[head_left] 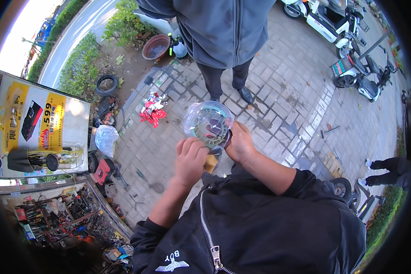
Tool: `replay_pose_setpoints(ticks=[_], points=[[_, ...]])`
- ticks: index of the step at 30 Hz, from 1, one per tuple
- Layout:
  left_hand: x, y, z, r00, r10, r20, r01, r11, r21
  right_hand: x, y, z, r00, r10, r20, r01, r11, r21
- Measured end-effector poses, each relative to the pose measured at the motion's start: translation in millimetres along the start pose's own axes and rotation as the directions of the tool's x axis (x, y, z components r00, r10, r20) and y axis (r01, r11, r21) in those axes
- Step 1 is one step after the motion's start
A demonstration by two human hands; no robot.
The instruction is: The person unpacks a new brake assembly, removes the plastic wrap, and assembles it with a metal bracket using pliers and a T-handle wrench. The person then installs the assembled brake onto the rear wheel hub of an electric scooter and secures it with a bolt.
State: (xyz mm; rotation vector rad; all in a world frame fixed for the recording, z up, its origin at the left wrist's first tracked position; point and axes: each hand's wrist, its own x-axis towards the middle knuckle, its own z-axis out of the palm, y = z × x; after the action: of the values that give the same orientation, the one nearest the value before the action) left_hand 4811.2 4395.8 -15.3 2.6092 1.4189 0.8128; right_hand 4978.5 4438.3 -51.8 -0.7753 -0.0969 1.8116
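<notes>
My right hand (pixel 239 141) is closed on the right edge of a round clear-plastic item (pixel 208 121) with a greenish ring and dark middle. My left hand (pixel 191 162) has its fingers curled together at the lower-left rim of that item; their tips are partly hidden. Just below the item, between my hands, a yellowish-brown object (pixel 211 162) shows, too small to identify. Red and silver crumpled material (pixel 153 112) lies on the pavement beyond my left hand.
A person in grey (pixel 221 27) stands facing me; another's legs (pixel 386 178) show at right. Scooters (pixel 370 86) stand upper right. At left are a sign board (pixel 66 114), a cluttered tool bench (pixel 59 219), a tyre (pixel 106 84) and a basin (pixel 155 45).
</notes>
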Motion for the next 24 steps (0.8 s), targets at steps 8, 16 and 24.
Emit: replay_pose_setpoints(ticks=[8, 16, 24], points=[[-28.9, 12.9, 13.5, 0.976, -0.177, -0.128, 0.157, 0.976, -0.154, 6.3, 4.2, 6.5, 0.999, 0.039, -0.033, -0.036, 0.994, 0.1], [-35.9, -1.9, -4.9, 0.798, -0.602, -0.033, 0.478, 0.665, -0.574, 18.7, 10.3, 18.4, 0.997, -0.052, 0.055, 0.054, 0.997, -0.05], [-101.7, -81.4, 17.7, 0.214, -0.921, 0.327, 0.487, -0.189, -0.853, 17.0, 1.3, -10.6, 0.995, -0.1, -0.02, 0.094, 0.974, -0.208]])
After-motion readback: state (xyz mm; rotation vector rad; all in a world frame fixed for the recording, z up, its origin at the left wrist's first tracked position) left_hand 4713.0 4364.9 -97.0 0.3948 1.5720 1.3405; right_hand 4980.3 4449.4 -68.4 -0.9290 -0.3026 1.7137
